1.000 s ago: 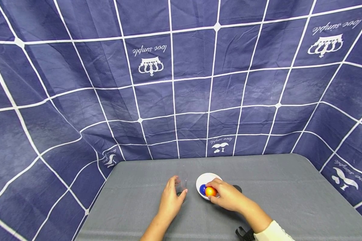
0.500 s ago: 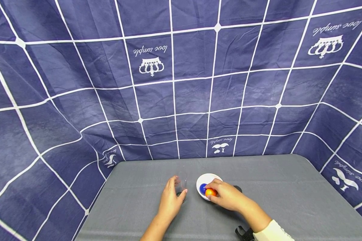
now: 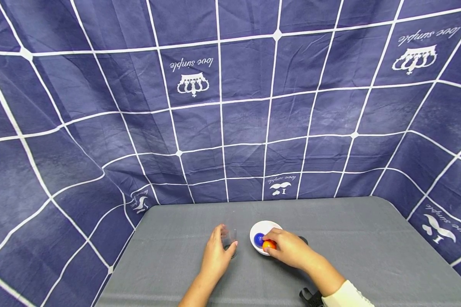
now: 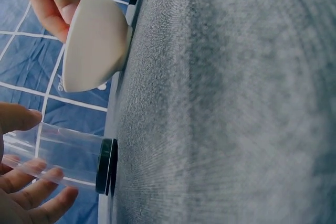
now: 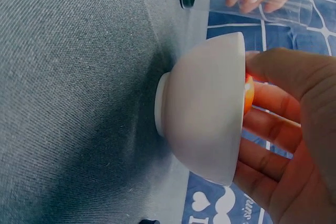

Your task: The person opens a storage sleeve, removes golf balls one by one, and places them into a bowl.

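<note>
In the head view my left hand [image 3: 217,252] curls around a clear cylinder [image 3: 231,242], which stands upright on its dark bottom cap [image 4: 106,166]. The left wrist view shows the thumb on one side of it and the fingers on the other. My right hand [image 3: 290,248] reaches over the rim of a white bowl [image 3: 268,225] and pinches an orange ball [image 3: 269,245] at its near side. Beside that ball, a blue ball [image 3: 259,239] lies inside the bowl. In the right wrist view the bowl wall hides most of the orange ball.
A dark object [image 3: 303,240] shows partly behind my right hand on the grey cloth-covered table [image 3: 353,238]. A black strap-like piece [image 3: 310,297] sits by the right sleeve. A blue gridded curtain [image 3: 246,123] encloses the table's back and sides.
The orange ball has turned and shifted slightly within my right fingers, and more of the blue ball shows. My left hand and the cylinder have moved a touch.
</note>
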Action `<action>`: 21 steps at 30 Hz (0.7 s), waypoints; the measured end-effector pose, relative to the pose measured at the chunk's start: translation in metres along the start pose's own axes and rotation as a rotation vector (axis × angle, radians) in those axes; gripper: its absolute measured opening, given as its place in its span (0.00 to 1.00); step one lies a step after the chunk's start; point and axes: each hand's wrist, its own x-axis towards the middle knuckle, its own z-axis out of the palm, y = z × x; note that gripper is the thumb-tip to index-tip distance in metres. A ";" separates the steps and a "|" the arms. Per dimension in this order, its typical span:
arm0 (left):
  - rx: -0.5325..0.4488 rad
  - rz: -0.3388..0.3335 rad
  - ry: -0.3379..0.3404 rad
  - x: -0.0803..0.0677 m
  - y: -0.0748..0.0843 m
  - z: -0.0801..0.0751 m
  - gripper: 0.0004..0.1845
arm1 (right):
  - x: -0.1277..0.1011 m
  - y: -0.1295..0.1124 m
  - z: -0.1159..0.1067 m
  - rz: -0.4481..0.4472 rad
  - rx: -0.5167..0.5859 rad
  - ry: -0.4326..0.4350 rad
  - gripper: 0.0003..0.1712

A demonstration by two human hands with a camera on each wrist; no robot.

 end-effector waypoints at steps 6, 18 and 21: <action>-0.034 -0.045 -0.021 0.000 -0.001 -0.001 0.30 | -0.001 0.002 0.002 -0.013 -0.005 0.022 0.09; -0.019 -0.051 -0.043 -0.001 -0.003 -0.003 0.28 | -0.003 -0.001 0.002 0.003 -0.031 0.050 0.10; -0.054 -0.078 -0.081 -0.001 -0.004 -0.005 0.29 | -0.003 -0.003 0.000 0.017 -0.025 0.050 0.10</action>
